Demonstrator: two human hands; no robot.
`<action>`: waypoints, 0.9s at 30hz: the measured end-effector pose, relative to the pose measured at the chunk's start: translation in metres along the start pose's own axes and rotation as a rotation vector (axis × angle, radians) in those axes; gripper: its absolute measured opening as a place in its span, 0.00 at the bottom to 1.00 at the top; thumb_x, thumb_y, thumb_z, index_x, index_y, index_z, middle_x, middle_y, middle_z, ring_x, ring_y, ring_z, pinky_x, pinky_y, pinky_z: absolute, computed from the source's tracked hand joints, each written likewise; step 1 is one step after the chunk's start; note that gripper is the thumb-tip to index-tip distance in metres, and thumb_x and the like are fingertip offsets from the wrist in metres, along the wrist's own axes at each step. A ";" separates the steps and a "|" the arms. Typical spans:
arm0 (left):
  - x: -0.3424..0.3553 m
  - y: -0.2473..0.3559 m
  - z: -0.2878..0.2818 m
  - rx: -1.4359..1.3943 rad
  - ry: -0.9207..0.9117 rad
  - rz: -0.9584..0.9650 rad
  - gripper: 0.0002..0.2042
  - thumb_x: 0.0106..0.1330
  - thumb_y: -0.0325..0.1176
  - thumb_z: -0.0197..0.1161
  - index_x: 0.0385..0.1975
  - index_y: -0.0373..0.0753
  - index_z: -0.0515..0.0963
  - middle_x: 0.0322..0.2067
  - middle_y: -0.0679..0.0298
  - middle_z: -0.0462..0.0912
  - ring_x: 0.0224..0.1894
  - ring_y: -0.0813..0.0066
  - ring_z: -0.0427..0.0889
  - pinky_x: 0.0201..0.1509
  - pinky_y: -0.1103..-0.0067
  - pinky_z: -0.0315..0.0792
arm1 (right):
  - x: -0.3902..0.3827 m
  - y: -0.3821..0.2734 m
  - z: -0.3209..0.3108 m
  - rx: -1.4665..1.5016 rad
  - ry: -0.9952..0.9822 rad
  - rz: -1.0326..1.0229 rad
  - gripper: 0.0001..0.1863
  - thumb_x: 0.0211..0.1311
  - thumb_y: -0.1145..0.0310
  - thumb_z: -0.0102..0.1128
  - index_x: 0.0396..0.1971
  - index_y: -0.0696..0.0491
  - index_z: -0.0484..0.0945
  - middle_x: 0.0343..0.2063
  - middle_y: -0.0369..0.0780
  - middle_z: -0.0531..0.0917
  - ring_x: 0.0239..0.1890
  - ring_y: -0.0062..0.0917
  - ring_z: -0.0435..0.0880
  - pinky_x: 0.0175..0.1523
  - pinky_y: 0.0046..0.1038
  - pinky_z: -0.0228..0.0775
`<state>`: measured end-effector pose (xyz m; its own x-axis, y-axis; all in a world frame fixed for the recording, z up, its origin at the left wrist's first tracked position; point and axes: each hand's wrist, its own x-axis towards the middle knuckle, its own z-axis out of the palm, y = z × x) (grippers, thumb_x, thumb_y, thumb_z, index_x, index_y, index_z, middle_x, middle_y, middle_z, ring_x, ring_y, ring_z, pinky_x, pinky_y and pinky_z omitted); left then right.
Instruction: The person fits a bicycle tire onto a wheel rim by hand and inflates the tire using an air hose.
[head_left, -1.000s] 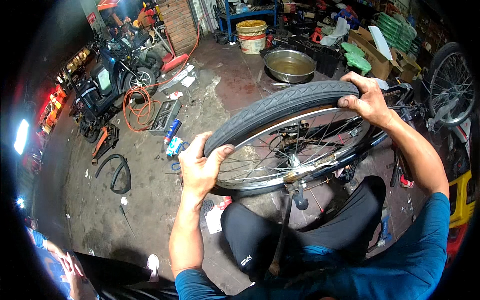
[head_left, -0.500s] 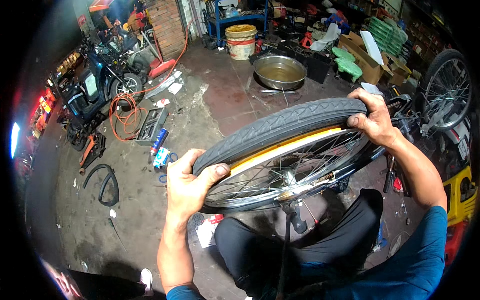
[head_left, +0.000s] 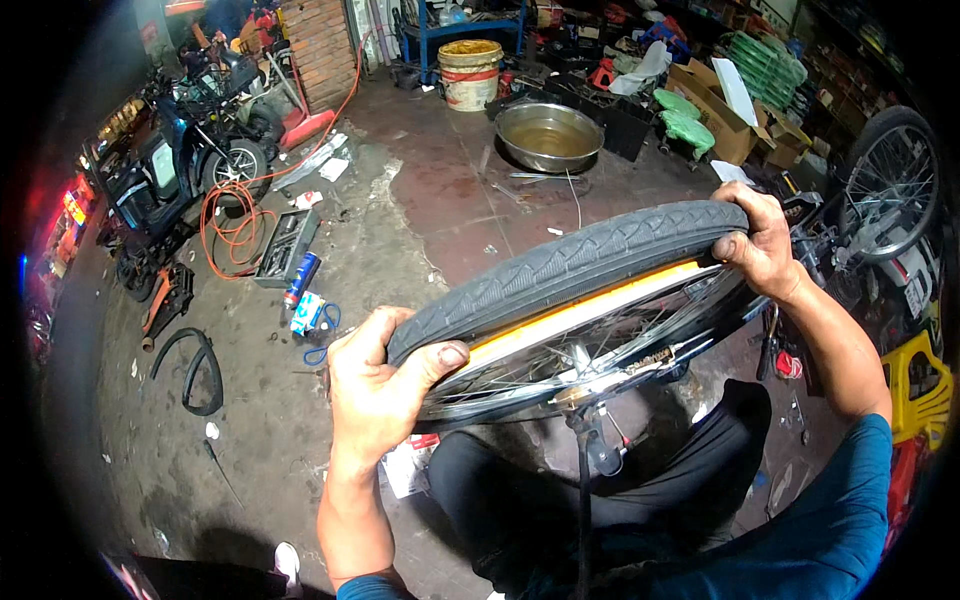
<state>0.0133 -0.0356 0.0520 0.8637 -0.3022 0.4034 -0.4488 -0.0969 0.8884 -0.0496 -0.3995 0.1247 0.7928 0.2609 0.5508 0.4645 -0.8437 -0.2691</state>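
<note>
Stained workshop floor (head_left: 290, 430) is stretching out around us, with a brick wall (head_left: 320, 60) rising at its far edge; I am watching a person leaning over a bicycle wheel, its black tyre (head_left: 570, 265) tilting above the dark-trousered knees (head_left: 500, 500), near the floor's near edge.

Both hands are gripping that tyre, well apart from each other; the left hand (head_left: 385, 375) is closing around its left end, fingers over the outer tread and thumb along the side facing the person; the right hand (head_left: 760, 245) is curling likewise over its right end, thumb pressing the near side. Between tyre and silver rim (head_left: 560, 335) an orange band (head_left: 585, 302) is showing; spokes are fanning below it.

Toward the far edge, a metal basin (head_left: 550, 163) is holding brownish liquid, a grimy bucket (head_left: 470, 85) standing just behind it; toward the left edge, a scooter (head_left: 165, 175) is standing near a coiled orange hose (head_left: 215, 225); a grey tool tray (head_left: 287, 245), a blue can (head_left: 301, 280) and a curved black rubber strip (head_left: 212, 385) are lying nearer; by the right edge, another spoked wheel (head_left: 890, 185) is standing above a yellow plastic piece (head_left: 918, 385).
</note>
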 end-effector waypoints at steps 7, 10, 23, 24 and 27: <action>0.000 -0.001 -0.001 0.066 0.016 0.040 0.13 0.48 0.33 0.69 0.26 0.30 0.76 0.20 0.59 0.80 0.24 0.78 0.78 0.30 0.81 0.70 | -0.001 0.000 0.003 -0.020 0.021 0.017 0.31 0.49 0.41 0.57 0.29 0.61 0.72 0.22 0.43 0.74 0.25 0.31 0.76 0.32 0.27 0.65; -0.001 0.000 -0.001 0.081 0.018 0.066 0.14 0.48 0.34 0.69 0.25 0.30 0.76 0.20 0.59 0.79 0.23 0.76 0.78 0.29 0.81 0.70 | -0.002 0.002 0.002 -0.047 0.031 0.004 0.32 0.49 0.41 0.57 0.30 0.61 0.71 0.23 0.44 0.74 0.25 0.31 0.76 0.33 0.26 0.65; -0.005 -0.015 0.006 0.397 0.140 0.355 0.21 0.45 0.39 0.71 0.34 0.31 0.74 0.24 0.54 0.77 0.25 0.59 0.77 0.30 0.75 0.71 | -0.005 0.005 0.001 -0.082 0.022 0.027 0.36 0.49 0.37 0.53 0.32 0.62 0.70 0.26 0.43 0.73 0.29 0.32 0.74 0.36 0.27 0.64; -0.004 -0.015 0.002 0.409 0.139 0.351 0.21 0.45 0.39 0.71 0.34 0.31 0.74 0.24 0.54 0.77 0.25 0.59 0.77 0.30 0.75 0.71 | -0.003 0.005 0.003 -0.058 0.037 0.018 0.37 0.49 0.36 0.53 0.33 0.62 0.70 0.26 0.43 0.73 0.30 0.32 0.74 0.36 0.27 0.64; -0.006 -0.019 -0.011 0.163 -0.038 0.318 0.26 0.44 0.42 0.70 0.38 0.30 0.72 0.29 0.52 0.76 0.32 0.58 0.77 0.38 0.73 0.70 | -0.007 0.009 0.007 -0.040 0.020 0.006 0.35 0.52 0.37 0.49 0.35 0.62 0.70 0.28 0.45 0.73 0.33 0.34 0.74 0.40 0.29 0.63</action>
<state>0.0187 -0.0218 0.0354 0.6672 -0.3765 0.6427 -0.7270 -0.1413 0.6719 -0.0480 -0.4055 0.1133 0.7873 0.2472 0.5648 0.4439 -0.8631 -0.2408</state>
